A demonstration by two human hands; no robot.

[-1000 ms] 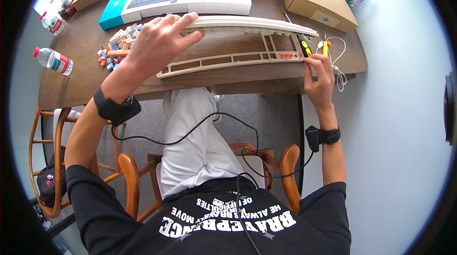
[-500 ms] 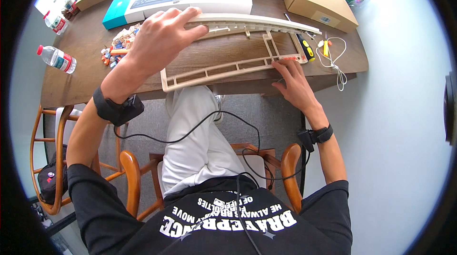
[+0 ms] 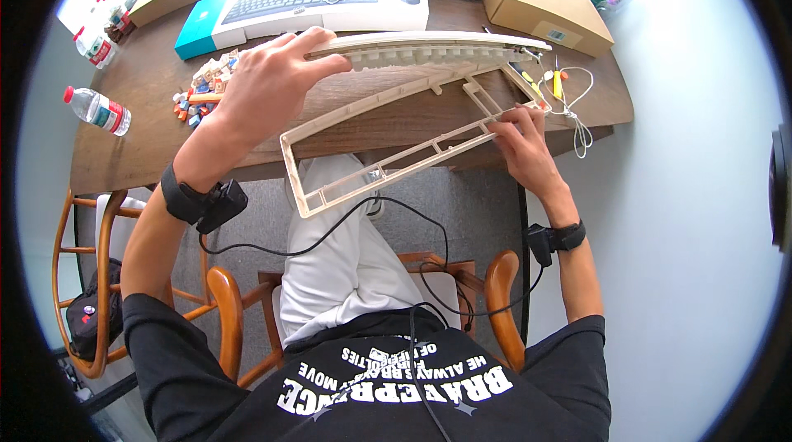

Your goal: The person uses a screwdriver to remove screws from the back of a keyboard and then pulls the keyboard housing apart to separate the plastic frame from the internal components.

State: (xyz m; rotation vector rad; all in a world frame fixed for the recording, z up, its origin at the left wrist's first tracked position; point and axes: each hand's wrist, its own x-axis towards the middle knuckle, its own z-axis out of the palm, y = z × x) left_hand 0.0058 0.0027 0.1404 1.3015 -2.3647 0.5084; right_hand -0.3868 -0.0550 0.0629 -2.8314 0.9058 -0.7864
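Observation:
My left hand [image 3: 276, 79] is closed on the left end of a long off-white keyboard body [image 3: 437, 39], tilted on edge with a row of keys or key sockets showing along its lower side. My right hand [image 3: 525, 141] grips the right end of a beige rectangular keyboard frame [image 3: 294, 174], fingers wrapped over its near rail. The frame's left end juts past the table edge over my lap. At the right the frame and keyboard body lie close together; whether they touch I cannot tell.
Loose keycaps [image 3: 216, 75] are heaped on the table [image 3: 148, 112] left of my hand. A yellow-handled screwdriver [image 3: 558, 86] and a white cable [image 3: 584, 124] lie at the right. Behind stand a keyboard box [image 3: 305, 9] and a cardboard box [image 3: 536, 1]; a water bottle [image 3: 99, 110] is at left.
The frame's left end has swung toward me and down past the table edge, and my right hand has shifted slightly right. My left hand has tilted the keyboard body, showing more of its lower side.

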